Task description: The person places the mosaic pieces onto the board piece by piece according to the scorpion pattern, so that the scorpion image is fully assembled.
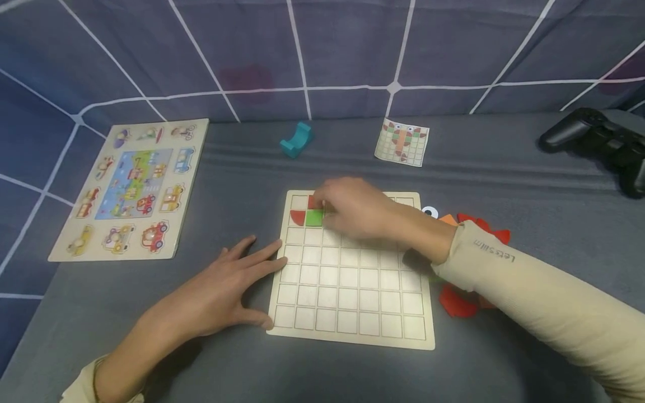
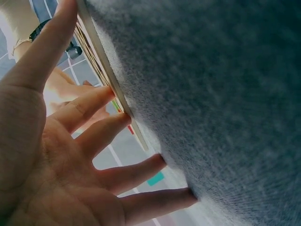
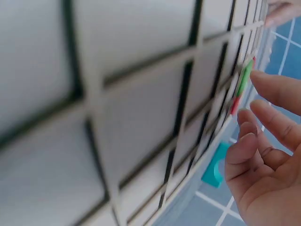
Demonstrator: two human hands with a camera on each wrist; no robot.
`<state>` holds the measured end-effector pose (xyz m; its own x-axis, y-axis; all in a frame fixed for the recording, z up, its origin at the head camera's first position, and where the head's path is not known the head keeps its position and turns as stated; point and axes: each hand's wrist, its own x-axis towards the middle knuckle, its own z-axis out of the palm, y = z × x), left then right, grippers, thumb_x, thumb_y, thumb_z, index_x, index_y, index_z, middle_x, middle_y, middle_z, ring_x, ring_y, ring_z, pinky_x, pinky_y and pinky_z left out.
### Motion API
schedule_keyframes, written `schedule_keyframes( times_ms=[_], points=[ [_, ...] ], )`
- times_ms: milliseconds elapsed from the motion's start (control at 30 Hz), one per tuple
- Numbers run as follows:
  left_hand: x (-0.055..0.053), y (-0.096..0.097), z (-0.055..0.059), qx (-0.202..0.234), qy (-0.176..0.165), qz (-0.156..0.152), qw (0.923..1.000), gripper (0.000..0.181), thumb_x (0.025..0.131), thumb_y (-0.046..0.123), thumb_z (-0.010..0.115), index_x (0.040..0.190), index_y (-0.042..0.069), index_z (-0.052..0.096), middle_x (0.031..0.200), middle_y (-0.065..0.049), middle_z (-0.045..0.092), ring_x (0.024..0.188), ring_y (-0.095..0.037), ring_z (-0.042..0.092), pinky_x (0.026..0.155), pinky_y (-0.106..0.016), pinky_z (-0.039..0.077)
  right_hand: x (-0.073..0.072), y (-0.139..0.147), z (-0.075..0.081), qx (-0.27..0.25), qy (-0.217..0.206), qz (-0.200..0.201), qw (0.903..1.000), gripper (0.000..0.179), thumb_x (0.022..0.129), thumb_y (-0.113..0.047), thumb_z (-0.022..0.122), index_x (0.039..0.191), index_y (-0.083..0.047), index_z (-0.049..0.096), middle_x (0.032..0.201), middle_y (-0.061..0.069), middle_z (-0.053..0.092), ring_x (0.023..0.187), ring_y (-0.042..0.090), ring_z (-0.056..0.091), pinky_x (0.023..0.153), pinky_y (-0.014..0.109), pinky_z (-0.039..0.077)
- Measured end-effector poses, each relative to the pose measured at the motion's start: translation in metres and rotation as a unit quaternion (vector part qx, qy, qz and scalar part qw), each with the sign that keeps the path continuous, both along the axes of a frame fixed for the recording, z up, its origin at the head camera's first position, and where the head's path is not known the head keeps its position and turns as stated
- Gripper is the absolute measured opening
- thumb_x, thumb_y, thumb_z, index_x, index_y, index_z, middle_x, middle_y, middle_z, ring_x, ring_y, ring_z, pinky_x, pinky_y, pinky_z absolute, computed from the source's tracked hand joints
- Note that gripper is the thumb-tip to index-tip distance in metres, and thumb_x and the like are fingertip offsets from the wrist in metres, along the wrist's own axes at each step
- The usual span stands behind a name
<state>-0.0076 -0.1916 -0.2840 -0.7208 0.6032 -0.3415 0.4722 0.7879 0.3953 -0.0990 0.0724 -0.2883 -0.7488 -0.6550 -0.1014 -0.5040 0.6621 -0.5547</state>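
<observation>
Bracing the board (image 1: pixel 349 276) mid-frame with your left hand (image 1: pixel 221 296), fingers spread wide along its left edge, probably so it won't slide on you. Your right hand (image 1: pixel 355 210) is up by the red piece (image 1: pixel 298 218) and green square (image 1: pixel 314 218); thumb and finger sit close together, can't tell if they're pinching anything. Pattern card (image 1: pixel 401 143)'s upper right of center, likely for easy peeking.

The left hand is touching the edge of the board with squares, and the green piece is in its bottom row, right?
Not quite: the green piece is in the second row from the top, as the head view shows. The left hand is indeed touching the edge of the board.
</observation>
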Motion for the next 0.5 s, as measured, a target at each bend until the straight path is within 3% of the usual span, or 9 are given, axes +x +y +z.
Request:
schedule_keyframes(
  times_ms=[100,267,500],
  points=[
    [0.000,-0.001,0.000,0.002,0.003,-0.001,1.0000,0.096,0.064,0.061,0.082,0.145,0.019,0.052,0.158,0.000,0.032,0.143,-0.047,0.022,0.099,-0.077,0.025,-0.001,0.012,0.005,-0.017,-0.007,-0.013,0.9997,0.031,0.085,-0.005,0.065,0.115,-0.005,0.069,0.107,0.003,0.067,0.093,0.020,0.060,0.087,0.039,0.048],
    [0.001,-0.001,0.000,0.001,0.007,-0.004,1.0000,0.096,0.065,0.062,0.081,0.145,0.018,0.052,0.158,0.000,0.033,0.143,-0.047,0.022,0.098,-0.077,0.025,0.000,0.042,0.007,-0.038,0.018,-0.025,0.9988,0.028,0.082,-0.004,0.064,0.109,-0.004,0.071,0.099,0.005,0.066,0.086,0.022,0.057,0.081,0.041,0.047],
    [0.002,-0.001,0.001,0.004,0.002,0.001,1.0000,0.095,0.065,0.056,0.085,0.146,0.019,0.051,0.160,0.002,0.029,0.144,-0.046,0.020,0.100,-0.076,0.023,0.006,0.088,0.009,-0.022,0.030,-0.063,0.9973,0.027,0.085,-0.009,0.071,0.111,-0.004,0.072,0.102,0.005,0.067,0.086,0.021,0.058,0.078,0.042,0.046]
  ],
)
